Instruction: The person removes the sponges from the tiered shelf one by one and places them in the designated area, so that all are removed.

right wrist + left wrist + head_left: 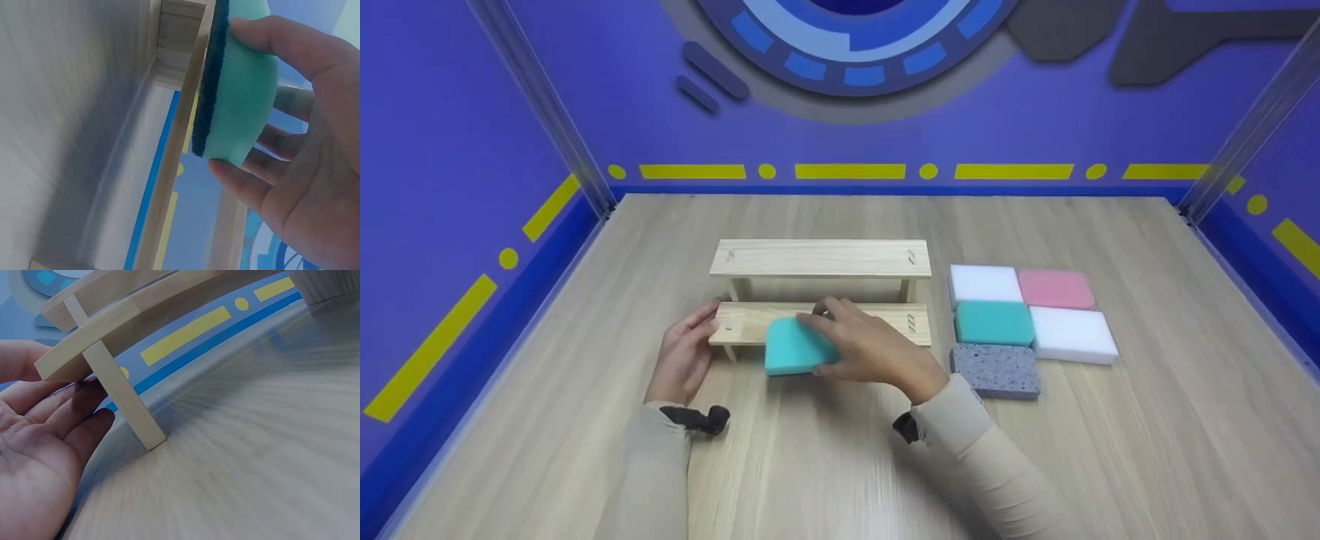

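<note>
My right hand (pixel 870 341) pinches a teal sponge (pixel 795 346) between thumb and fingers, over the front edge of the nearer wooden bench (pixel 742 322). In the right wrist view the sponge's dark scouring layer (pixel 211 84) faces the bench plank; whether the two touch, I cannot tell. My left hand (pixel 684 356) holds the left end of that same bench, thumb at the plank's end and fingers reaching under it beside the leg (pixel 126 396). Behind it stands a second wooden bench (pixel 819 259), its top bare.
Right of the benches lie several sponges on the wooden table (pixel 1110 435): a white one (pixel 984 285), a pink one (pixel 1057 289), a teal one (pixel 995 322), another white one (pixel 1072 334) and a speckled grey one (pixel 996 371). Blue walls (pixel 885 139) enclose the table.
</note>
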A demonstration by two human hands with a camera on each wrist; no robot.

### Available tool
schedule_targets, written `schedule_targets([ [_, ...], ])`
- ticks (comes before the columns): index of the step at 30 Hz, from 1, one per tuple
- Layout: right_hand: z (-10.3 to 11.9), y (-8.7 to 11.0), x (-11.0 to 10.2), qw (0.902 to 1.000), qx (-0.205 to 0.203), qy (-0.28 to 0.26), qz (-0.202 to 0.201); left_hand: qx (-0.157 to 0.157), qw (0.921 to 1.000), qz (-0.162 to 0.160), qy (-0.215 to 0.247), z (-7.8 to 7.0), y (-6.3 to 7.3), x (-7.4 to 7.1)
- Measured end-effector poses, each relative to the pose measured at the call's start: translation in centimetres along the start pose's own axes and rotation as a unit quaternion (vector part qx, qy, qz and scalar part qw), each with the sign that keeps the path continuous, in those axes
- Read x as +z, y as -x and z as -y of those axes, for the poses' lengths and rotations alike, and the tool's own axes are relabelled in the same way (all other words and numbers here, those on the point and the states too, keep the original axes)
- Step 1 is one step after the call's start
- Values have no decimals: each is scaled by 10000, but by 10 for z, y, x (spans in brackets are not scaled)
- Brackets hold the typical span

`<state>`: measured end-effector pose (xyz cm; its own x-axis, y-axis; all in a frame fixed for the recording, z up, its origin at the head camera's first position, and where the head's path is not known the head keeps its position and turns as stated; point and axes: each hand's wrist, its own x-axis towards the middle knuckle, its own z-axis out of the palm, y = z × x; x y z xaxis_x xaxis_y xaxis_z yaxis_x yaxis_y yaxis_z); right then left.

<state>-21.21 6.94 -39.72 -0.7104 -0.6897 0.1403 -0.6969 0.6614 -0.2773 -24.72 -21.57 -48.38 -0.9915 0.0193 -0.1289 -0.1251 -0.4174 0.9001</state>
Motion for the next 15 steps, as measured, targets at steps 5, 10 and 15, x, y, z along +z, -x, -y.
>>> schedule_targets([
  [5, -4, 7, -4, 9999, 83, -90, 27, 1, 10000, -21, 3, -1, -1, 0],
  [10, -8, 13, -8, 9996, 183, -167, 93, 9, 10000, -70, 36, -1, -1, 0],
  [15, -14, 20, -12, 9994, 198, -260, 109, 24, 10000, -25, 18, 0, 0, -1],
])
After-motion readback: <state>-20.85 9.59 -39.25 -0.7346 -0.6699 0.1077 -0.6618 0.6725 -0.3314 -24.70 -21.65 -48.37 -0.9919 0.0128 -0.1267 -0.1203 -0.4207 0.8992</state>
